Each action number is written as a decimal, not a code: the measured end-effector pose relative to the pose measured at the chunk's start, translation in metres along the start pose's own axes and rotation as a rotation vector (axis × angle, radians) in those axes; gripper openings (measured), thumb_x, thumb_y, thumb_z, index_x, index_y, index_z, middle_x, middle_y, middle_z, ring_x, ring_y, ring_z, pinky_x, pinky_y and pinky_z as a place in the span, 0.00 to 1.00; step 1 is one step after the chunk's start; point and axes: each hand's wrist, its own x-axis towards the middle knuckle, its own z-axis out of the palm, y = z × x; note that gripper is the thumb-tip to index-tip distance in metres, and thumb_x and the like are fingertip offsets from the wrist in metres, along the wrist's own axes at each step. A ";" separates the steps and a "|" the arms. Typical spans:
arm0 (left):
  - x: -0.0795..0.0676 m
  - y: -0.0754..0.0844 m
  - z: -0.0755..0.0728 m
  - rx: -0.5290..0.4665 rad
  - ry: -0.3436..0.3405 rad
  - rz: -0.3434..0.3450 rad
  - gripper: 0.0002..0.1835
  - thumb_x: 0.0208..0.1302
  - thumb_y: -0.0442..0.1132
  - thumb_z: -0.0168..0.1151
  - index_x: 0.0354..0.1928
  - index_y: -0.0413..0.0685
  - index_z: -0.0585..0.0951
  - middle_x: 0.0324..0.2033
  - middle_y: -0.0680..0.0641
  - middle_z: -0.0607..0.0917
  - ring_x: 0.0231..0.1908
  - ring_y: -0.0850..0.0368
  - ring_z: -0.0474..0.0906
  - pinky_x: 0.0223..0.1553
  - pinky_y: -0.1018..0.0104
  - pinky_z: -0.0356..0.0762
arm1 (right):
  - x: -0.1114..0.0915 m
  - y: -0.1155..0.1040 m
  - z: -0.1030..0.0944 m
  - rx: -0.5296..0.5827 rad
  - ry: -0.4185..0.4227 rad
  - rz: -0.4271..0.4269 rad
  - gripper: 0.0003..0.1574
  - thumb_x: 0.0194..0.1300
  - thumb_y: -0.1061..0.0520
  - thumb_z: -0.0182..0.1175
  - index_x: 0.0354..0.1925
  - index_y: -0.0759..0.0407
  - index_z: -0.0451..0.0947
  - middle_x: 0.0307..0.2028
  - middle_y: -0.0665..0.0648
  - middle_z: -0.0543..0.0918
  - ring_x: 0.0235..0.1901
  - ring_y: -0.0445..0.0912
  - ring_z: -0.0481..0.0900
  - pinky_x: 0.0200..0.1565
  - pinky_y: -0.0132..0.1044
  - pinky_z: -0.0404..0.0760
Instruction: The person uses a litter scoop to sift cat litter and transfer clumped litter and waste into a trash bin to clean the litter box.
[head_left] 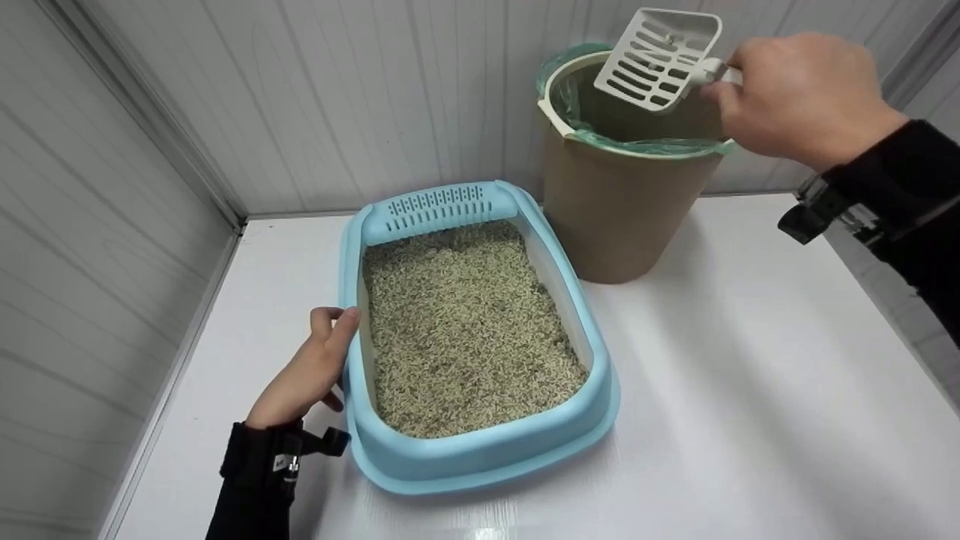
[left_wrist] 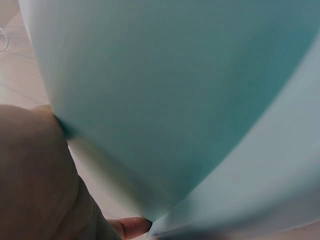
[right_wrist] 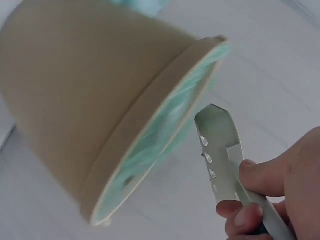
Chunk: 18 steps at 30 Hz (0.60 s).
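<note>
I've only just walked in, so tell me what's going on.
The person's right hand holds a slotted scoop above a brown, bag-lined bin; a few small bits sit on the scoop. Their left hand grips the side of a blue tray of litter pellets, beside the bin.

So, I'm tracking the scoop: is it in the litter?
No, the right hand holds the scoop up by the bin.

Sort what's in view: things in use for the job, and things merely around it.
In use:
white slotted scoop, held by the right hand
blue tray of granules, held by the left hand
brown bin with green liner

Merely around:
white tabletop
panelled wall
black wrist straps
</note>
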 end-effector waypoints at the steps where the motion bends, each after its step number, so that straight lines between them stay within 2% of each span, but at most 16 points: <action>1: 0.001 0.001 0.001 -0.001 -0.002 0.003 0.44 0.83 0.77 0.37 0.78 0.49 0.49 0.51 0.30 0.76 0.30 0.40 0.83 0.23 0.44 0.84 | -0.005 -0.005 -0.003 0.030 -0.004 0.004 0.39 0.88 0.36 0.46 0.62 0.72 0.79 0.43 0.73 0.86 0.40 0.69 0.82 0.32 0.63 0.78; 4: 0.002 0.003 0.001 -0.002 -0.005 0.000 0.44 0.83 0.77 0.37 0.78 0.49 0.49 0.54 0.29 0.75 0.31 0.39 0.83 0.23 0.45 0.84 | -0.023 -0.024 -0.007 0.106 -0.035 -0.035 0.43 0.88 0.32 0.47 0.71 0.68 0.76 0.56 0.73 0.85 0.50 0.68 0.81 0.43 0.65 0.79; 6: 0.001 0.003 0.001 -0.003 -0.004 -0.004 0.44 0.84 0.77 0.36 0.79 0.49 0.49 0.55 0.28 0.75 0.31 0.39 0.83 0.23 0.44 0.84 | -0.036 -0.043 -0.005 0.136 -0.082 -0.093 0.43 0.87 0.30 0.48 0.72 0.63 0.77 0.55 0.69 0.87 0.49 0.64 0.82 0.44 0.62 0.79; 9: 0.001 0.003 0.001 -0.002 -0.001 -0.006 0.44 0.84 0.76 0.36 0.80 0.49 0.49 0.55 0.28 0.75 0.31 0.39 0.83 0.24 0.42 0.85 | -0.051 -0.078 0.005 0.150 -0.194 -0.206 0.35 0.86 0.29 0.52 0.61 0.56 0.83 0.45 0.59 0.88 0.41 0.55 0.83 0.42 0.55 0.79; 12: 0.001 0.004 0.000 0.004 -0.005 0.002 0.45 0.84 0.77 0.36 0.80 0.48 0.48 0.56 0.27 0.75 0.31 0.38 0.83 0.25 0.42 0.86 | -0.058 -0.113 0.023 0.120 -0.326 -0.291 0.25 0.85 0.36 0.56 0.46 0.53 0.86 0.35 0.53 0.85 0.34 0.51 0.81 0.37 0.49 0.78; 15: 0.001 0.005 0.001 0.015 -0.004 0.010 0.46 0.83 0.77 0.36 0.80 0.47 0.48 0.56 0.26 0.74 0.32 0.38 0.84 0.24 0.44 0.87 | -0.051 -0.138 0.044 0.067 -0.436 -0.302 0.21 0.82 0.42 0.59 0.35 0.52 0.84 0.29 0.53 0.81 0.30 0.50 0.80 0.32 0.47 0.77; 18: 0.001 0.005 0.000 0.019 -0.002 0.009 0.46 0.83 0.77 0.36 0.79 0.46 0.48 0.56 0.26 0.74 0.32 0.38 0.84 0.24 0.45 0.87 | -0.035 -0.155 0.064 0.015 -0.511 -0.277 0.20 0.80 0.45 0.61 0.31 0.53 0.81 0.30 0.54 0.80 0.30 0.50 0.79 0.30 0.46 0.77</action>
